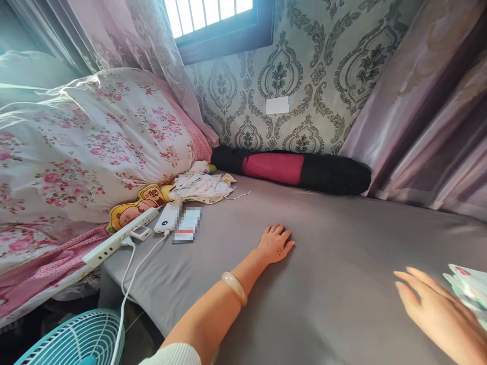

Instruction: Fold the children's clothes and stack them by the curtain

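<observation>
My left hand [276, 243] rests palm down on the grey sheet [327, 223], its fingers spread and nothing in them. A pale bangle [234, 288] circles that wrist. At the lower right, my right hand [437, 314] is held out with its fingers stretched, holding nothing that I can see. Just beyond it, at the right edge, is a whitish-green pack with red print [470, 284], partly cut off by the frame. Whether the hand touches the pack, I cannot tell.
A black and red rolled bag [274, 169] lies along the wall. Left of my arm are a phone [187, 225], a white power bank [166, 219], a power strip [122, 235] with cables, crumpled cloth [201, 186] and a yellow plush [131, 213]. A teal fan [76, 337] stands below.
</observation>
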A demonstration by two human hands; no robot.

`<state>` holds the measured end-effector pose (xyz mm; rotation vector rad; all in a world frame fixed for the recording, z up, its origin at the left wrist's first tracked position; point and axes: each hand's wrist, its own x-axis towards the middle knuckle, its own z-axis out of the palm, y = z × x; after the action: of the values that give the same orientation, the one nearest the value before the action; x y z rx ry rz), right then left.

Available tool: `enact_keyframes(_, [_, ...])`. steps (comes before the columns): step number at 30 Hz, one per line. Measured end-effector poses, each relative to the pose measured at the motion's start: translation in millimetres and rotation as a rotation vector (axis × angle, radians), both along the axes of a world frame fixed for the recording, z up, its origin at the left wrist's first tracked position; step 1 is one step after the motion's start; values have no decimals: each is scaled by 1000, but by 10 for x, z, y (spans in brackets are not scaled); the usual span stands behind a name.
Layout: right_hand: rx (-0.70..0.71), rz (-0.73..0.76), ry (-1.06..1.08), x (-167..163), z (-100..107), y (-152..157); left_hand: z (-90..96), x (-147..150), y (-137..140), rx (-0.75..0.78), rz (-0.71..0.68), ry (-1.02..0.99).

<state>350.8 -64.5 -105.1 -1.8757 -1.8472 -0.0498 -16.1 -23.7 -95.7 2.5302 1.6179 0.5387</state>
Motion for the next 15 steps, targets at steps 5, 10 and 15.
enact_keyframes(5, [-3, 209, -107, -701, -187, 0, 39, -221, 145, -101, -129, -139])
enact_keyframes(10, [20, 259, -189, -1044, -319, -72, 90, -664, 346, -129, 47, -407])
enact_keyframes(15, [29, 240, -276, -1102, -339, -122, 154, -1338, 527, -65, 287, -416])
